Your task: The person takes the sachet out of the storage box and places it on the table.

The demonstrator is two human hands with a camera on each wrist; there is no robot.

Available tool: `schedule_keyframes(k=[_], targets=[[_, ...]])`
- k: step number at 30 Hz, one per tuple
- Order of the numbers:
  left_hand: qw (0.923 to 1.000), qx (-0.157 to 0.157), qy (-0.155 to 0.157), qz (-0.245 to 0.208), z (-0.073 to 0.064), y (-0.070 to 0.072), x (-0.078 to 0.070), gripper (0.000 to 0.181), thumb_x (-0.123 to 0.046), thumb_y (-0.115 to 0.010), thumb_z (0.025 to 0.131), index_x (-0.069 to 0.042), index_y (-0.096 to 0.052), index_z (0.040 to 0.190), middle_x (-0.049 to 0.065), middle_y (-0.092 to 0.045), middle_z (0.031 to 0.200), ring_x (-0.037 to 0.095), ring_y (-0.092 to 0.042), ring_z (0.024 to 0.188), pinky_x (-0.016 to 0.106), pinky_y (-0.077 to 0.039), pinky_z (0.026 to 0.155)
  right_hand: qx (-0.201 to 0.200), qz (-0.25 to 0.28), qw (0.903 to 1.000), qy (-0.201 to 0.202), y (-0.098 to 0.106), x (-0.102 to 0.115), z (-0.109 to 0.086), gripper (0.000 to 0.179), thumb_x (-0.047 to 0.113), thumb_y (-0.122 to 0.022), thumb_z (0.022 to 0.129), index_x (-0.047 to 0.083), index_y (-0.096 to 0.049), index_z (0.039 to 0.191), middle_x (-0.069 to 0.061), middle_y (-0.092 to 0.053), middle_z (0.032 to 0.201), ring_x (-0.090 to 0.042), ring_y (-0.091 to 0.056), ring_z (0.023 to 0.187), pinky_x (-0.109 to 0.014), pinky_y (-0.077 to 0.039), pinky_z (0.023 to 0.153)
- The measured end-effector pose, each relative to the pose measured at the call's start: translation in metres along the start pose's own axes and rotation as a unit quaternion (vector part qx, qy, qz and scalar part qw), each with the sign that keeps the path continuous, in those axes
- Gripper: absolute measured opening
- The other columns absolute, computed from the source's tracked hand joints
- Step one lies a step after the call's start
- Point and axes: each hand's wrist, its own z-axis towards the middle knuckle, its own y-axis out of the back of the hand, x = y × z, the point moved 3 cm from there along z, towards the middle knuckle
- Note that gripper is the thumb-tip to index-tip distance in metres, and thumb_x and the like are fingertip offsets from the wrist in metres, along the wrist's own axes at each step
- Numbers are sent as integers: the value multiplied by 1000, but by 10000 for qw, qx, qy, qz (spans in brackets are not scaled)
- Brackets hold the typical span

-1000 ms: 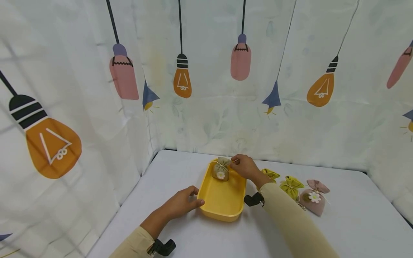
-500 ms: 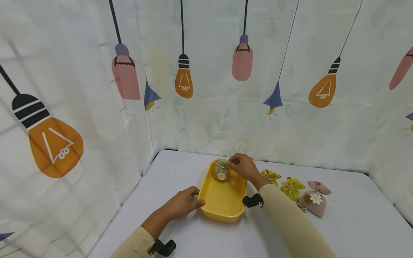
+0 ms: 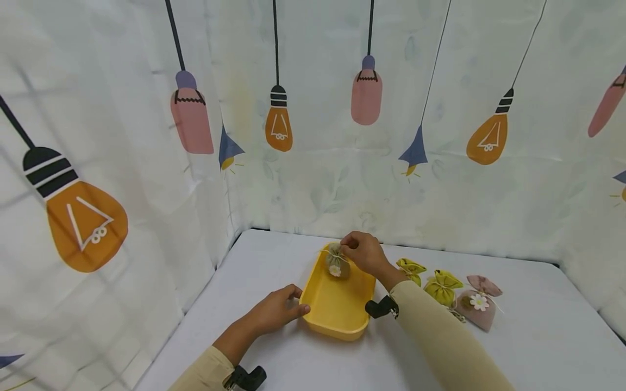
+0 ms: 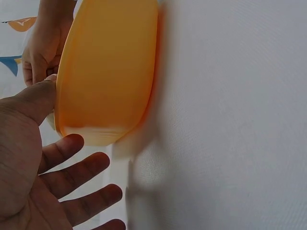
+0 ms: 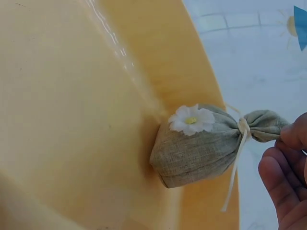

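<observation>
A grey-green drawstring pouch (image 3: 338,266) with a white flower rests its base inside the far end of the yellow tray (image 3: 337,312). My right hand (image 3: 368,254) pinches the pouch's gathered top between thumb and fingers. In the right wrist view the linen pouch (image 5: 196,158) shows its cream cord tied round the neck, close to the tray wall (image 5: 184,62). At the tray's left side, my left hand (image 3: 275,311) touches the rim with its thumb. The left wrist view shows the other fingers (image 4: 91,203) spread below the tray.
On the white table (image 3: 533,326), right of the tray, lie a yellow-green pouch (image 3: 412,266), a second yellow-green pouch (image 3: 442,288) and a pink pouch (image 3: 476,310) with a white flower. The right forearm partly covers them. A printed curtain (image 3: 313,179) hangs behind the table.
My right hand has shifted slightly left, bringing the pouch's top over its body, which sits a little farther right in the tray. The left hand stays at the rim.
</observation>
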Motion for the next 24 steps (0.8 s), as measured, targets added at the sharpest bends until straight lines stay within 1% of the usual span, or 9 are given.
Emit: schedule_keyframes(k=[5,9,13,17,24], targets=[[10000,13,-87,1,-3,1,1,45,-52,-72,93,-18,-63,121,10,-62,133,27,-59,113,57,-50,93,-44,64,9999,69,1,2,-1,5,18,-73,98,17,-73,102,5,-69,93,-15,-65,84,-35,-57,74],[9997,-4,-224,47,-3,1,0,42,-51,-72,94,-18,-62,118,11,-63,131,24,-58,105,54,-51,88,-51,46,10000,42,1,2,-1,4,18,-73,98,17,-73,102,5,-69,93,-15,-65,83,-35,-57,74],[9993,-68,-348,69,-4,-1,-1,40,-50,-72,94,-18,-61,115,10,-64,129,22,-57,99,50,-51,83,-68,49,10000,5,0,2,-1,5,18,-73,98,17,-73,103,5,-69,93,-15,-64,83,-35,-57,74],[9990,-140,-417,74,-4,-2,-3,37,-48,-73,94,-19,-60,112,7,-65,125,21,-55,94,48,-49,79,-94,66,9999,91,-1,2,-1,5,17,-72,99,17,-73,103,6,-70,93,-14,-65,83,-34,-57,73],[9987,-155,-473,82,-5,-1,-4,37,-50,-72,94,-20,-60,111,6,-65,125,21,-55,94,48,-49,81,-142,123,9995,257,6,7,-1,5,17,-71,99,18,-74,103,6,-71,94,-14,-65,83,-35,-56,72]])
